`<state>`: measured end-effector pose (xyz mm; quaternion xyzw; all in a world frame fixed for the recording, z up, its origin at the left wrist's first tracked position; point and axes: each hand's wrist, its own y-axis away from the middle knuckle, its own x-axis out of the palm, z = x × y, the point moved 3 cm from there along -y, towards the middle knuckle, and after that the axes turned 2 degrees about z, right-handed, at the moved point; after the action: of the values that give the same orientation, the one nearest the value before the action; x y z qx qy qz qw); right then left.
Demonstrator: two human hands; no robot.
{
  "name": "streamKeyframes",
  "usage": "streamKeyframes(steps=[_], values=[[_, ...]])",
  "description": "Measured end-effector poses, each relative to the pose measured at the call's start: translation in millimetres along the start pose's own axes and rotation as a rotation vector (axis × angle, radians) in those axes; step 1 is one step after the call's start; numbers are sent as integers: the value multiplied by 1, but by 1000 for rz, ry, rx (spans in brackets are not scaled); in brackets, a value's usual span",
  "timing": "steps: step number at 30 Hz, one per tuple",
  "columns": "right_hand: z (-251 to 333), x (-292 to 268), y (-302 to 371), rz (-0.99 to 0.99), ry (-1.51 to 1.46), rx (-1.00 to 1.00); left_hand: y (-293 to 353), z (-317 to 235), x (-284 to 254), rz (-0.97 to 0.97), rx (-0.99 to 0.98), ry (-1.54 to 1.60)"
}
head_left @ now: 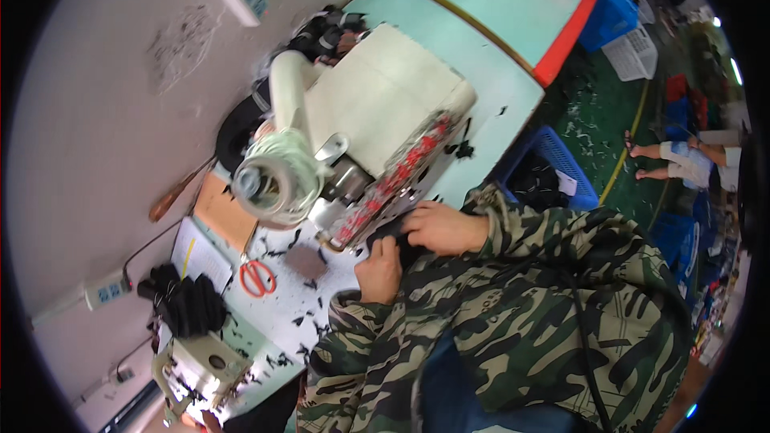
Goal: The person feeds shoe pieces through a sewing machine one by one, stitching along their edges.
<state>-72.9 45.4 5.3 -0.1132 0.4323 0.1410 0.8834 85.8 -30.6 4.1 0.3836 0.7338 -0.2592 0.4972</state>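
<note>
Both my hands are at the near side of a cream sewing machine (pixel 389 96), close to its metal working parts. A piece of black fabric (pixel 389 230) runs between them. My left hand (pixel 378 271) is closed, its fingers pinching the fabric's near edge. My right hand (pixel 446 228) is curled over the fabric on the right, its fingertips partly hidden. Red and white specks cover the machine's front edge. A cone of pale thread (pixel 277 180) stands to the left of the machine head.
Orange-handled scissors (pixel 257 277), a brown pad (pixel 305 261) and black scraps lie on the white table (pixel 277 321). Black fabric bundles (pixel 180 301) sit left, near a second machine (pixel 204 369). A blue crate (pixel 565 162) holds black pieces at right. Another person (pixel 690 162) is farther right.
</note>
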Motion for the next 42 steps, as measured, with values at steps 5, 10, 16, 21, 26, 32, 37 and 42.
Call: streamKeyframes(steps=[5, 10, 16, 21, 26, 32, 37, 42], values=[[9, -49, -47, -214, -348, 138, -45, 32, -89, 79, -99, 351], [-1, -49, -68, -315, -247, 220, -75, 63, -91, 415, -518, 575], [-5, -91, -91, -61, -12, 288, -87, 62, -78, -85, -48, 265], [-15, -120, -73, 30, -209, 179, -64, 49, -98, 248, -395, 648], [6, -66, -60, -176, -574, 290, -28, 54, -84, 478, -617, 1288], [9, -46, -72, -244, -611, 354, -59, 67, -90, 337, -621, 951], [0, -56, -53, -281, -631, 461, -77, 58, -76, 446, -584, 921], [15, -59, -53, -274, -678, 427, -58, 58, -65, 375, -345, 619]])
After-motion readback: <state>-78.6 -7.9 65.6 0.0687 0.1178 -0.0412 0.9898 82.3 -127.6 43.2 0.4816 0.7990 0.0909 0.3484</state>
